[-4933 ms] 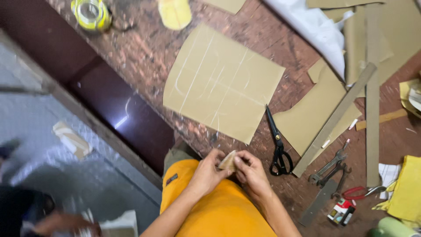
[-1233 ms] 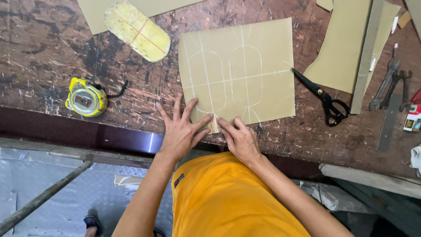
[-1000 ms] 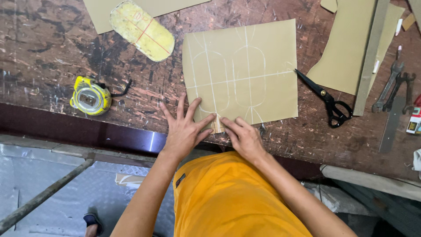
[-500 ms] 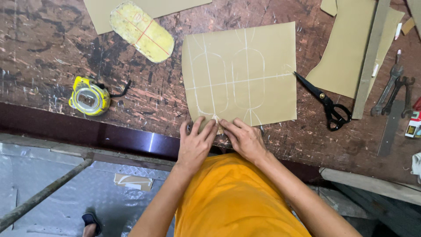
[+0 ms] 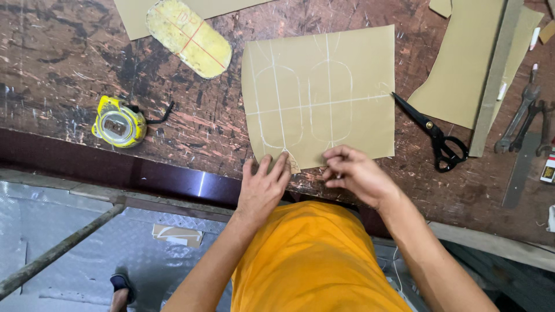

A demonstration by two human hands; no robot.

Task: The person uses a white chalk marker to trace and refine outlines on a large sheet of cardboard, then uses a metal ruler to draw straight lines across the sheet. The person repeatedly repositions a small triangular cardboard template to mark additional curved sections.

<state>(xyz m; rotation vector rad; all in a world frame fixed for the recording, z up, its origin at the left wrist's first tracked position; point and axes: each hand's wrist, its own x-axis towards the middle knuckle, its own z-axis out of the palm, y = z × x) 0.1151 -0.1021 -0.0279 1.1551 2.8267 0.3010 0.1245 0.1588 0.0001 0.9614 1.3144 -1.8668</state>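
A tan square sheet [image 5: 324,92] with white drawn lines and two rounded outlines lies flat on the scratched brown workbench [image 5: 69,63]. My left hand [image 5: 263,185] rests flat at the sheet's near edge, fingertips touching a small tan piece [image 5: 291,162] at its lower border. My right hand [image 5: 355,173] hovers beside it at the same edge with fingers curled; whether it pinches anything I cannot tell.
A yellow tape measure [image 5: 118,122] sits at the left near the bench edge. A yellow oval template [image 5: 188,37] lies at the back. Black scissors [image 5: 433,136], a long tan strip [image 5: 491,81], cut tan pieces [image 5: 462,63] and metal wrenches [image 5: 523,115] lie to the right.
My left hand's spread fingers have closed together at the sheet's near edge. My right hand has lifted slightly to the right. The view has shifted a little.
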